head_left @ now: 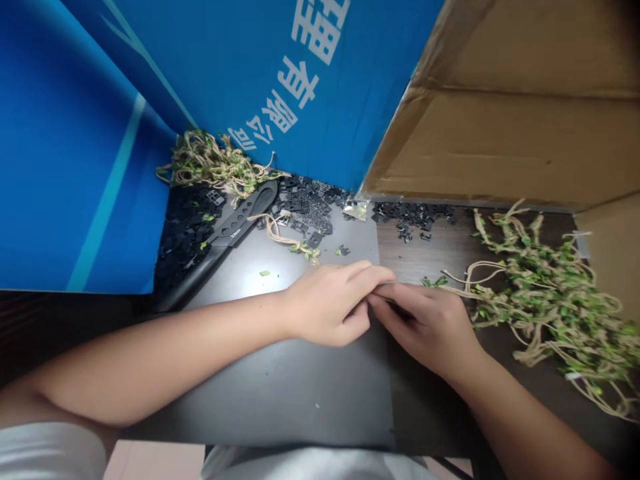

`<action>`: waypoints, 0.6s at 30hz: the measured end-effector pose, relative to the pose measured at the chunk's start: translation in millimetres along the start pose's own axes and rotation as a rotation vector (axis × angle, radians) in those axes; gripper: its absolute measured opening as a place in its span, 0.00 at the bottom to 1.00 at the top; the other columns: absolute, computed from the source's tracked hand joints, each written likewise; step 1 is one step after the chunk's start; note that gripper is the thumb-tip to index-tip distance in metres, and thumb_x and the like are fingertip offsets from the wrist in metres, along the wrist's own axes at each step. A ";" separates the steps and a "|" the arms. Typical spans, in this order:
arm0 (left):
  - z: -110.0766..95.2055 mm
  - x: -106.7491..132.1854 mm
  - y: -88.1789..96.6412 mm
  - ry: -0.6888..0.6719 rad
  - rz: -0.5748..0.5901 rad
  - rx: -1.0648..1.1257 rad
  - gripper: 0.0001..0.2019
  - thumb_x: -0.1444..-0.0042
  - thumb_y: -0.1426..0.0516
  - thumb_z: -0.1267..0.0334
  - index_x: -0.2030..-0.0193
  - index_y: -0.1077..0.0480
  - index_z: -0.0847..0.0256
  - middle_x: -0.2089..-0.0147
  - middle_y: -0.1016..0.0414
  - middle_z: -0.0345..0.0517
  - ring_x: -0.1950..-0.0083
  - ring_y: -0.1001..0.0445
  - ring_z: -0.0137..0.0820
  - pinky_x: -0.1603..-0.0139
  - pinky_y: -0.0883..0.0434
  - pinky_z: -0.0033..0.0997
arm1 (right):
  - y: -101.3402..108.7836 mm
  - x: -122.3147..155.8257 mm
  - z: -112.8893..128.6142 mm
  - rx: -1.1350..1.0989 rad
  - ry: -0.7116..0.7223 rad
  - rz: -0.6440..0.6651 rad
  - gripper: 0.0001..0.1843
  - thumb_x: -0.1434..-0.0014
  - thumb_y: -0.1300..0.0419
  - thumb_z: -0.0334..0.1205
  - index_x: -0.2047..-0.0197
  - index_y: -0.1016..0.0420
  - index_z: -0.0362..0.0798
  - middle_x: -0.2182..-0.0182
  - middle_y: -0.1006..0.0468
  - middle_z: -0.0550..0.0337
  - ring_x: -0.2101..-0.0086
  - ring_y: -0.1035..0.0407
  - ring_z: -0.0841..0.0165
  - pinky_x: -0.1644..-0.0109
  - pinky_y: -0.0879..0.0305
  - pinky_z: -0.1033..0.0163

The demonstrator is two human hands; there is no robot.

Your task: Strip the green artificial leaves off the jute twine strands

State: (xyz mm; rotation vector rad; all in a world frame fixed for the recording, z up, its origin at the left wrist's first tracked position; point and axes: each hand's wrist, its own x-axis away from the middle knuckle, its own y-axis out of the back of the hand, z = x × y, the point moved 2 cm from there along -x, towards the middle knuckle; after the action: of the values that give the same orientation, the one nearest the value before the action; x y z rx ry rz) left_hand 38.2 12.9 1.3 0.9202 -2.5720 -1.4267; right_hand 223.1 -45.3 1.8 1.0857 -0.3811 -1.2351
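Observation:
My left hand (336, 303) and my right hand (425, 317) meet over the table, their fingertips pinched together. A thin strand shows faintly between the fingers; most of it is hidden. It looks like part of a leafy twine (274, 230), tan with small green leaves, whose visible length runs down to the back of my left hand. Just beyond my right hand, a sprig of green leaves (435, 281) lies near loose twine ends. To the right spreads a large tangled heap of leafy twine (555, 287).
Another leafy twine bundle (210, 160) rests at the back left. A black-handled tool (235, 230) lies diagonally among small black pieces (310, 207). A small clear bag (356, 209) sits at the back. Blue panels (200, 67) and brown cardboard (500, 140) wall in the table.

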 end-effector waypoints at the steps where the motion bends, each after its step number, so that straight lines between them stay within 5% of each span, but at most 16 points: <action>1: 1.0 -0.3 1.2 0.003 -0.002 -0.007 0.21 0.39 0.49 0.67 0.39 0.39 0.59 0.50 0.22 0.47 0.57 0.22 0.35 0.59 0.25 0.33 | 0.1 -0.3 -0.7 -0.017 -0.012 0.019 0.05 0.32 0.41 0.37 0.56 0.23 0.50 0.72 0.23 0.66 0.76 0.33 0.75 0.68 0.42 0.67; 10: 7.3 -2.2 2.3 0.008 -0.042 -0.050 0.08 0.36 0.49 0.64 0.58 0.29 0.60 0.62 0.24 0.42 0.65 0.27 0.30 0.66 0.32 0.29 | 7.1 -4.3 -3.2 -0.067 -0.039 0.080 0.04 0.35 0.41 0.36 0.60 0.25 0.50 0.75 0.29 0.66 0.76 0.37 0.74 0.70 0.44 0.66; 18: 9.7 -5.1 3.7 0.015 -0.019 0.035 0.09 0.37 0.50 0.68 0.58 0.29 0.61 0.62 0.27 0.44 0.65 0.29 0.30 0.63 0.32 0.28 | 12.9 -0.3 -4.9 -0.024 0.019 -0.014 0.03 0.34 0.41 0.33 0.57 0.28 0.49 0.74 0.31 0.66 0.75 0.39 0.73 0.69 0.44 0.65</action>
State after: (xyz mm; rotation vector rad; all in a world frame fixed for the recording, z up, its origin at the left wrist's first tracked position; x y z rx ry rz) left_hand 37.5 24.4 -0.1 0.9588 -2.5924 -1.3775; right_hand 234.0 -43.6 10.2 1.0803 -0.3439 -1.2375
